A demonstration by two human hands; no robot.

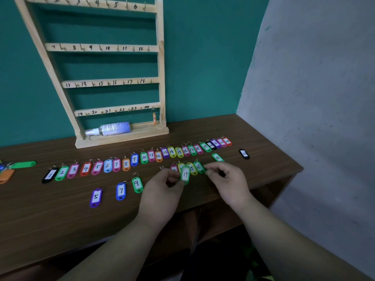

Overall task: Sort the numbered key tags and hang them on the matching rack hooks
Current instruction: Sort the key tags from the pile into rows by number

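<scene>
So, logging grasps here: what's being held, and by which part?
The left hand pinches green tag 19 by its lower end; the right hand, cannot tell.

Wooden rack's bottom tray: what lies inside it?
A clear plastic spray bottle with a printed label lies on its side, nozzle leftwards. The tray's front lip covers its lower edge.

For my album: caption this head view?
Green tag 19 held above rows of numbered tags on the table, wooden hook rack behind.

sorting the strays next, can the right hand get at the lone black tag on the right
Probably yes: the black tag lies alone on bare table just beyond the right hand, with nothing between them.
</scene>
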